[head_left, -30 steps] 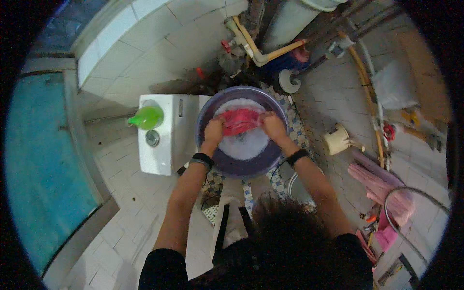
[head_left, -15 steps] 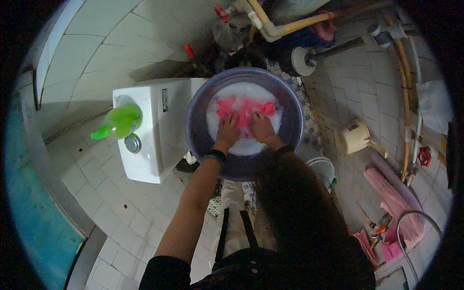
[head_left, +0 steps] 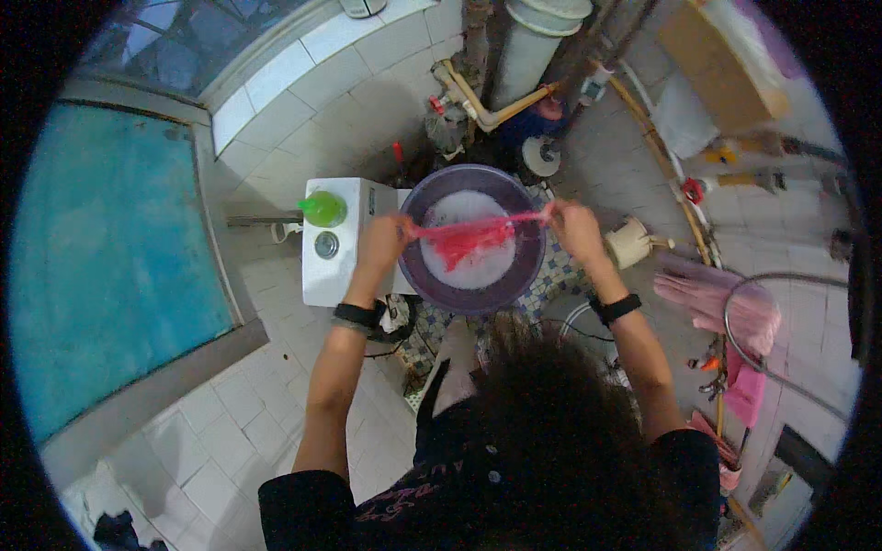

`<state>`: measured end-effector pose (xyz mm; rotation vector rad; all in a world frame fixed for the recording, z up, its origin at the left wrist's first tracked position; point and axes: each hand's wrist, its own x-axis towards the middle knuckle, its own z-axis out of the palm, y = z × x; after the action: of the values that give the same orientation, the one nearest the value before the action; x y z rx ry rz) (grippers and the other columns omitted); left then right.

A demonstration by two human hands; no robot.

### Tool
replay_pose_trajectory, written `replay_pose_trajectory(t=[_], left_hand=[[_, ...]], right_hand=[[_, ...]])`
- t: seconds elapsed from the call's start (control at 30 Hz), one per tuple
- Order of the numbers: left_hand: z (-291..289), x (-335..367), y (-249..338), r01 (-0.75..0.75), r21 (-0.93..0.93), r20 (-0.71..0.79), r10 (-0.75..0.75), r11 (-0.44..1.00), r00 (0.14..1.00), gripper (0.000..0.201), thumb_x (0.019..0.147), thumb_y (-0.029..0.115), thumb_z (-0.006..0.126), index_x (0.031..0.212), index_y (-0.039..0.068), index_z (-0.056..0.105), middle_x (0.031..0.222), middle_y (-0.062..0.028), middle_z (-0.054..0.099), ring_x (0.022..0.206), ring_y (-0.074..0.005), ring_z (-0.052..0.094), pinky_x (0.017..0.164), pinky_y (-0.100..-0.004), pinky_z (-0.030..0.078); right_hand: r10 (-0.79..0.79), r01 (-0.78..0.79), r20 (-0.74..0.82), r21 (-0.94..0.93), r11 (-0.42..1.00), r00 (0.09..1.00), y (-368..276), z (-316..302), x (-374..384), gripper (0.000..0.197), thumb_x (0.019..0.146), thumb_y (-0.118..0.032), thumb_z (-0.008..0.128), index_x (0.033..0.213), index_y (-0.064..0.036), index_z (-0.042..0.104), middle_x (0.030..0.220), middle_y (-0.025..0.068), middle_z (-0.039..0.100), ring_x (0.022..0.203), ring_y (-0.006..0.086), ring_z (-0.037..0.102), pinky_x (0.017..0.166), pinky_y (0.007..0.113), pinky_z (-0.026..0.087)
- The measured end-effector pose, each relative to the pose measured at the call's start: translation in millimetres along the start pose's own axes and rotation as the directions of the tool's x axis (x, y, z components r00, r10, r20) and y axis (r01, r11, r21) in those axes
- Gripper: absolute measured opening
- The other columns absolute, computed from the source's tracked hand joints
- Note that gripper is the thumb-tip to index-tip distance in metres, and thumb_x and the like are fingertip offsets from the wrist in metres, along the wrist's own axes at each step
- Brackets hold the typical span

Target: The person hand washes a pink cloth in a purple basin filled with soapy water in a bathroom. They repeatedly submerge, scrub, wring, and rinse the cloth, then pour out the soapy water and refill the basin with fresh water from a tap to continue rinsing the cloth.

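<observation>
Stretched between my two hands is a pink cloth [head_left: 469,246], its upper edge drawn nearly straight over a round purple basin [head_left: 473,300]. Its lower part hangs down over white suds [head_left: 467,204], and I cannot tell whether it still touches them. My left hand [head_left: 388,241] is closed on the cloth's left end, by the basin's left rim. Beyond the right rim, my right hand [head_left: 576,231] pinches the other end. A dark band circles each wrist.
A white toilet cistern [head_left: 323,280] stands left of the basin, carrying a green bottle [head_left: 323,209] and a round metal button [head_left: 326,244]. Right of the basin is a cream dipper [head_left: 629,243]. Yellowish pipes [head_left: 478,108] run behind; pink cloths [head_left: 712,296] hang at right.
My hands have come up out of the suds and spread apart, pulling the pink cloth out between them. The view has shifted, showing more of the far wall and window.
</observation>
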<state>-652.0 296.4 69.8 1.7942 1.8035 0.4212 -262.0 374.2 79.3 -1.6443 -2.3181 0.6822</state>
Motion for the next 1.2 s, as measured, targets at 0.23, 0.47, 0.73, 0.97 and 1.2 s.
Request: replay_pose_trajectory(t=[0.23,0.47,0.73,0.97,1.2], left_hand=[[-195.1,-54.7,127.6,-0.444,0.212,-0.26,0.488,0.871,0.833,0.008,0.085,0.014,0.07,0.088,0.007,0.067,0.089,-0.0085,0.069,0.096,-0.0297,0.065,0.091,-0.0426,0.046],[-293.3,-97.9,229.5,-0.475,0.226,-0.499,0.52,0.85,0.693,0.014,0.093,0.016,0.067,0.096,0.002,0.066,0.089,-0.0084,0.069,0.087,-0.0211,0.065,0.082,-0.0317,0.049],[-352.1,-92.3,252.1,-0.503,0.326,-0.614,0.584,0.8,0.531,0.019,0.098,0.017,0.064,0.106,0.0,0.068,0.097,-0.003,0.07,0.089,-0.0092,0.062,0.083,-0.0246,0.049],[-287.5,-59.6,196.4,-0.476,0.162,-0.455,0.493,0.865,0.742,0.018,0.092,0.016,0.07,0.098,0.0,0.068,0.086,-0.0078,0.068,0.079,-0.0141,0.064,0.077,-0.0272,0.051],[-65.5,28.0,26.4,-0.093,-0.161,-0.086,0.08,0.983,0.993,0.009,0.087,0.004,0.066,0.095,0.004,0.068,0.09,-0.0144,0.071,0.085,-0.0298,0.07,0.076,-0.0369,0.053]], right_hand=[[-0.442,0.457,-0.477,-0.091,0.885,0.76,-119.8,-206.6,-31.5,0.014,0.09,-0.014,0.067,0.1,-0.006,0.063,0.089,0.013,0.069,0.088,0.0347,0.068,0.079,0.041,0.053],[-0.415,0.546,-0.591,0.052,0.836,0.692,-176.4,-319.1,-59.0,0.015,0.099,-0.012,0.062,0.109,-0.0008,0.062,0.102,0.0055,0.068,0.095,0.0157,0.066,0.084,0.03,0.053],[-0.349,0.588,-0.686,0.142,0.796,0.639,-218.1,-364.7,-52.9,0.011,0.101,-0.01,0.058,0.102,0.0002,0.055,0.088,0.0046,0.063,0.082,0.0112,0.063,0.073,0.027,0.052],[-0.433,0.553,-0.41,0.24,0.798,0.803,-151.5,-297.2,-10.0,0.015,0.101,-0.012,0.058,0.111,-0.0022,0.06,0.097,0.0049,0.068,0.089,0.013,0.065,0.079,0.028,0.053],[-0.192,0.179,-0.001,0.369,0.912,0.981,-31.1,-51.7,50.0,0.019,0.089,0.0,0.06,0.107,-0.0049,0.064,0.091,0.0143,0.07,0.085,0.0294,0.071,0.076,0.037,0.055]])
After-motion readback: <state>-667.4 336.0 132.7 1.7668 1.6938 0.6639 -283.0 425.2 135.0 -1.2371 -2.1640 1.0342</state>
